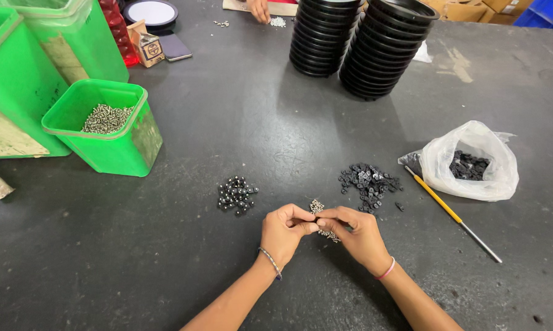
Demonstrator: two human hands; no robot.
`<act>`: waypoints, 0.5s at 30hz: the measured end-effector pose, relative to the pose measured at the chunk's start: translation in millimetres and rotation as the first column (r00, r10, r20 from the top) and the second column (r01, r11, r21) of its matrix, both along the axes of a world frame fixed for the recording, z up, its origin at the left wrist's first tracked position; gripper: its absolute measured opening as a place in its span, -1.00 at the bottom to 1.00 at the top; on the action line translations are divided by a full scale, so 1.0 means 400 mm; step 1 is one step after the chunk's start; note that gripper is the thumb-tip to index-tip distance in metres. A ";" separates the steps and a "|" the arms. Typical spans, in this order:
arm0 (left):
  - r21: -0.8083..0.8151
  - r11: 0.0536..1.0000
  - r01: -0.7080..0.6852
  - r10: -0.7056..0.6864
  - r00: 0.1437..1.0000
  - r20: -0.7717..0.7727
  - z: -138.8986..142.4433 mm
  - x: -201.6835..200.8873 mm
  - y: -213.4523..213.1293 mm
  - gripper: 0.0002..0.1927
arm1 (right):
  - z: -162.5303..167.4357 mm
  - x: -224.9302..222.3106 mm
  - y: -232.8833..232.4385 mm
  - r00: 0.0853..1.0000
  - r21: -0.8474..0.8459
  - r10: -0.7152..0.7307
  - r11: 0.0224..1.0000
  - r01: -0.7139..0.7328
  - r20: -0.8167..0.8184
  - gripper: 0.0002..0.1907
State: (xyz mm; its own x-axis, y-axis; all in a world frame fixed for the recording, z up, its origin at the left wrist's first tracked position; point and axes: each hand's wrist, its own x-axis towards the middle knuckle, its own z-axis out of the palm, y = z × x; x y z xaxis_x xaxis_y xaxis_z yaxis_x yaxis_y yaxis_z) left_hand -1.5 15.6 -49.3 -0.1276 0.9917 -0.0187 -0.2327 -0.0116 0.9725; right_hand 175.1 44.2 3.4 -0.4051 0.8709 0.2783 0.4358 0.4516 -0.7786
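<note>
Over the small pile of silver screws [325, 233] my left hand [282, 233] and right hand [357, 236] met, fingertips pinched together on one tiny piece — light, hard, slippery — best nipped by its sides.

Green tub [114, 153], black bowls [362, 43], yellow-handled tool [439, 199].

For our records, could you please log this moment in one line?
left hand + right hand: pinching small part | above screws | table
</note>
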 end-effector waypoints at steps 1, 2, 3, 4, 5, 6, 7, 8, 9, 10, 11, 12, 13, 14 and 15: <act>-0.010 1.000 -0.001 0.001 1.000 -0.009 0.001 -0.001 0.000 -0.86 | 0.000 0.000 0.000 1.000 0.020 -0.005 1.000 0.004 0.019 -0.81; -0.007 1.000 0.009 -0.009 1.000 0.004 0.002 -0.002 0.001 -0.86 | 0.001 0.001 -0.002 0.999 0.040 -0.008 0.999 0.007 0.036 -0.81; -0.006 1.000 0.018 -0.018 1.000 0.016 0.003 -0.003 0.001 -0.86 | 0.000 0.000 -0.003 0.998 0.058 -0.011 0.998 0.008 0.054 -0.81; -0.005 1.000 0.027 -0.027 0.999 0.028 0.005 -0.002 -0.001 -0.87 | -0.001 0.000 -0.005 0.999 0.062 -0.015 0.998 0.012 0.049 -0.81; 0.001 1.000 0.025 -0.025 1.000 0.012 0.009 -0.001 -0.001 -0.87 | 0.000 -0.002 -0.007 0.999 0.067 -0.017 0.998 0.014 0.041 -0.81; 0.008 1.000 0.017 -0.017 1.000 -0.004 0.015 0.001 0.000 -0.86 | 0.001 -0.005 -0.007 0.999 0.073 -0.014 0.997 0.012 0.031 -0.81; 0.013 1.000 0.007 -0.007 1.000 -0.022 0.022 0.003 0.000 -0.86 | 0.004 -0.004 -0.006 0.999 0.067 -0.022 0.998 0.020 0.032 -0.81; 0.050 0.999 -0.002 0.004 0.999 -0.041 0.029 0.001 -0.001 -0.86 | 0.009 -0.003 -0.003 0.999 0.060 -0.029 0.998 0.027 0.031 -0.81; 0.091 0.996 -0.011 0.016 0.998 -0.061 0.040 -0.001 0.001 -0.87 | 0.013 -0.008 0.003 0.999 0.057 -0.035 0.998 0.033 0.029 -0.80; 0.130 0.991 -0.016 0.027 0.997 -0.077 0.050 -0.006 0.002 -0.87 | 0.019 -0.008 0.009 0.999 0.033 0.001 0.999 0.001 -0.034 -0.73; 0.236 0.966 -0.101 0.156 0.961 -0.229 0.061 -0.023 0.003 -0.87 | 0.027 0.000 0.012 0.995 0.010 0.029 1.000 -0.028 -0.098 -0.66; 0.349 0.924 -0.158 0.288 0.888 -0.358 0.073 -0.050 0.008 -0.86 | 0.034 0.009 0.019 0.986 -0.012 0.050 0.999 -0.052 -0.160 -0.58; 0.463 0.866 -0.188 0.416 0.786 -0.457 0.085 -0.076 0.012 -0.85 | 0.042 0.022 0.028 0.986 0.008 0.005 1.000 -0.004 -0.164 -0.62; 0.497 0.840 -0.217 0.492 0.692 -0.528 0.095 -0.109 0.014 -0.86 | 0.049 0.039 0.038 0.985 0.028 -0.043 0.998 0.049 -0.168 -0.66; 0.535 0.811 -0.236 0.558 0.586 -0.588 0.104 -0.149 0.011 -0.87 | 0.054 0.058 0.046 0.980 0.047 -0.096 0.993 0.105 -0.173 -0.69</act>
State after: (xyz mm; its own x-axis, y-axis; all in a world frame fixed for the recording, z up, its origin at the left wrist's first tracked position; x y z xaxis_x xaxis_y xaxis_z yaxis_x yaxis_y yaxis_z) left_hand -61.0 20.2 -7.9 -0.3232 0.7368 0.5939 0.6203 -0.3090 0.7210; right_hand 198.1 62.7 25.1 -0.2588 0.8860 0.3848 0.3442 0.4568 -0.8202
